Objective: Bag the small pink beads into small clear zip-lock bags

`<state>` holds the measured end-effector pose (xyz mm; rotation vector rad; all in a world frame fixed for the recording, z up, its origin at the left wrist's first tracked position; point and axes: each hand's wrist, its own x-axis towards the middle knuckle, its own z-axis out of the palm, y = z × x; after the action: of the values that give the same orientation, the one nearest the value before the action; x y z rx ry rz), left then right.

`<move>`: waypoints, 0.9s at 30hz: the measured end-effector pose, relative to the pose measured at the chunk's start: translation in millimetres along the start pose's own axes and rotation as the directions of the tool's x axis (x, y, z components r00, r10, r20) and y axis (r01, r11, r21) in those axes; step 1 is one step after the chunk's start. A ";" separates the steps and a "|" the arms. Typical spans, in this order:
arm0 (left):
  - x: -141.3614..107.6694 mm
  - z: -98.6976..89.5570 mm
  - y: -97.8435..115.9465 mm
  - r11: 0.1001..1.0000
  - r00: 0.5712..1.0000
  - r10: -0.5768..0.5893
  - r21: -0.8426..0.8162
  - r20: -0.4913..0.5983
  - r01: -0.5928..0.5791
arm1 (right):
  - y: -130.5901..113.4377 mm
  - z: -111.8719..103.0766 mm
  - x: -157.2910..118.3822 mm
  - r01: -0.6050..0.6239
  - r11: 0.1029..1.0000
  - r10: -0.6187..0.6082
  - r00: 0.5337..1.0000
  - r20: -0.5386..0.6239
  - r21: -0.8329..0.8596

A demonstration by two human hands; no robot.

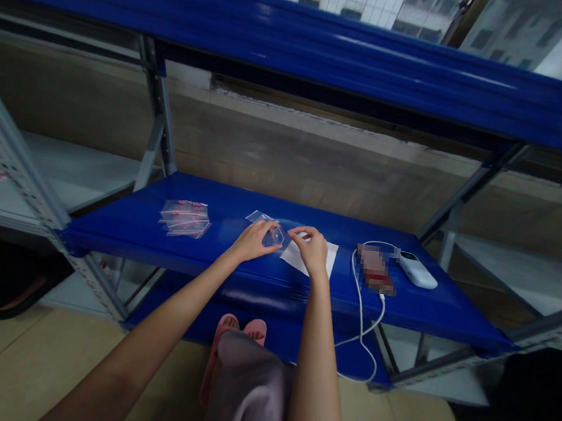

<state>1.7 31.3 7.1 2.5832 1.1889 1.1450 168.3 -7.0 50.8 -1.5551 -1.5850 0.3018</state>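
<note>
My left hand (pixel 251 241) is curved round a small clear plastic bag (pixel 275 237), with the thumb below it and the fingers above. A strip of clear plastic (pixel 259 217) lies just behind that hand. My right hand (pixel 313 250) is closed in a pinch to the right of the bag, fingertips apart from it. Whatever sits in the pinch is too small to make out. Under the right hand lies a white sheet of paper (pixel 328 261) on the blue shelf (pixel 231 202). To the left, several clear zip bags with red edges (pixel 185 219) lie fanned in a pile.
On the right lie a blurred-out phone (pixel 375 269) and a white power bank (pixel 418 270), joined by a white cable (pixel 361 316) that hangs over the front edge. A blue upper shelf (pixel 298 45) crosses above. Grey metal posts (pixel 158 110) stand at the sides.
</note>
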 end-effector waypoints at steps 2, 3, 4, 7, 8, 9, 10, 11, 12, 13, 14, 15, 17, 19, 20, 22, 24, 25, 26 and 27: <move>-0.1 0.5 -0.7 1.000 1.000 0.009 0.004 -0.003 -0.009 | -9.4 5.4 -3.0 -0.001 0.999 0.001 1.000 0.001 -0.052; -0.1 0.8 -1.0 1.000 1.000 0.010 0.006 -0.002 -0.010 | -12.1 8.1 -4.8 -0.010 0.997 0.010 1.000 0.000 -0.079; -0.1 1.1 -1.2 1.000 1.000 0.011 0.006 -0.001 -0.011 | -13.7 10.5 -6.5 -0.015 0.995 0.015 1.000 0.001 -0.102; 0.3 1.5 -0.8 1.000 1.000 0.009 -0.002 0.002 -0.009 | -14.1 15.7 -9.4 -0.002 0.991 0.006 1.000 0.027 -0.134; 0.5 1.3 -0.2 1.000 1.000 0.007 -0.003 0.002 -0.007 | -13.8 16.5 -9.6 0.003 0.991 0.002 0.999 0.035 -0.133; 0.6 1.0 0.6 1.000 1.000 0.005 -0.003 0.001 -0.005 | -13.5 16.8 -9.4 0.005 0.992 0.000 0.999 0.039 -0.130; 0.7 0.6 1.4 1.000 1.000 0.002 -0.002 0.000 -0.002 | -13.1 16.3 -8.9 0.005 0.992 -0.001 0.999 0.038 -0.126; 0.8 0.0 2.3 1.000 1.000 -0.004 -0.001 0.001 0.004 | -12.4 15.2 -8.2 0.002 0.992 0.002 0.999 0.032 -0.123; 0.8 -0.7 3.0 1.000 1.000 -0.012 -0.001 0.003 0.012 | -11.1 13.4 -7.3 -0.008 0.992 0.010 1.000 0.018 -0.122; 0.8 -1.3 3.6 1.000 1.000 -0.020 -0.002 0.006 0.020 | -8.8 10.9 -6.5 -0.025 0.991 0.024 1.000 -0.007 -0.129; 0.8 -1.9 4.0 1.000 1.000 -0.026 -0.002 0.011 0.026 | -5.1 7.9 -5.7 -0.053 0.988 0.047 0.998 -0.044 -0.147; 0.6 -2.4 4.1 1.000 0.999 -0.030 -0.002 0.017 0.030 | 0.0 4.6 -5.2 -0.090 0.980 0.076 0.993 -0.086 -0.179; 0.4 -2.8 3.6 1.000 0.999 -0.031 0.000 0.025 0.031 | 14.5 -2.1 -5.3 -0.184 0.946 0.142 0.975 -0.169 -0.267; 0.2 -2.8 2.5 1.000 0.999 -0.028 -0.001 0.025 0.028 | 32.1 -6.9 -6.8 -0.270 0.893 0.203 0.956 -0.213 -0.359; 0.2 -2.7 2.0 1.000 0.999 -0.027 -0.002 0.024 0.027 | 40.5 -8.2 -7.8 -0.298 0.869 0.229 0.950 -0.214 -0.394; 0.3 -2.6 1.3 1.000 0.999 -0.024 -0.007 0.022 0.024 | 53.7 -8.5 -9.7 -0.326 0.837 0.268 0.945 -0.190 -0.440; 0.5 -2.7 1.1 1.000 1.000 -0.020 -0.009 0.021 0.021 | 60.1 -6.8 -10.5 -0.322 0.823 0.274 0.947 -0.169 -0.468; 0.6 -2.8 1.2 1.000 1.000 -0.020 -0.009 0.021 0.020 | 60.9 -5.7 -10.4 -0.314 0.818 0.267 0.949 -0.166 -0.482; 0.7 -2.9 1.3 1.000 1.000 -0.020 -0.008 0.021 0.020 | 60.5 -4.5 -10.1 -0.307 0.813 0.258 0.952 -0.166 -0.495; 0.8 -2.9 1.5 1.000 1.000 -0.020 -0.007 0.022 0.020 | 59.4 -3.4 -9.6 -0.298 0.808 0.248 0.954 -0.166 -0.508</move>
<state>1.1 30.1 10.2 2.5654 1.2014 1.1127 210.2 -5.7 7.4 -2.2010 -1.4352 -0.0701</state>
